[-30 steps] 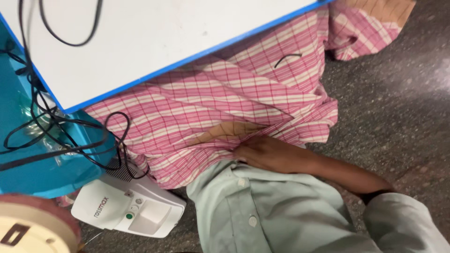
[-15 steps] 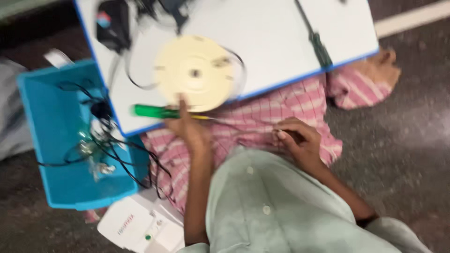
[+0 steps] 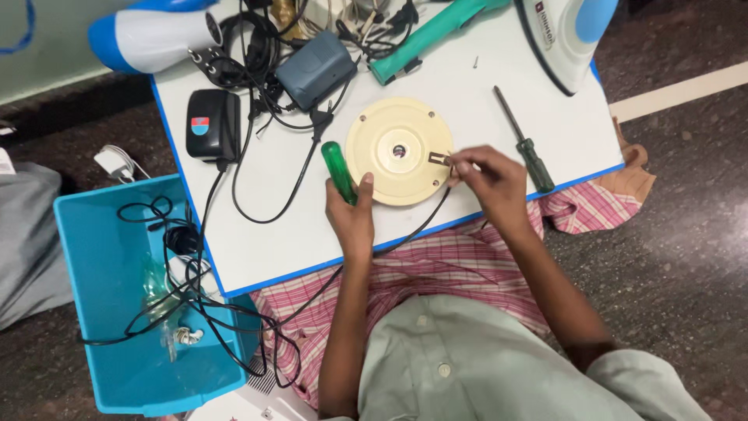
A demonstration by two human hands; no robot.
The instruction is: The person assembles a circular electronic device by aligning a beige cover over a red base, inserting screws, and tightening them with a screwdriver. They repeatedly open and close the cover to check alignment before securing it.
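A round cream plastic disc (image 3: 397, 148) lies on a white board with a blue edge (image 3: 569, 132). My left hand (image 3: 351, 210) grips a green-handled screwdriver (image 3: 339, 171) at the disc's left rim. My right hand (image 3: 487, 175) pinches a small metal piece (image 3: 439, 159) at the disc's right edge. A black cable (image 3: 413, 226) runs from under the disc toward my lap.
A dark-handled screwdriver (image 3: 526, 144) lies right of my right hand. Black adapters (image 3: 212, 123), a grey adapter (image 3: 315, 68), tangled cables, a hair dryer (image 3: 152, 35), a teal tool (image 3: 428, 35) and an iron (image 3: 565, 35) crowd the board's far side. A blue bin (image 3: 101, 257) with wires stands at left.
The view swung up from my lap to the board. My left hand took hold of the green screwdriver at the disc; my right hand rose from my lap to the disc's right edge.
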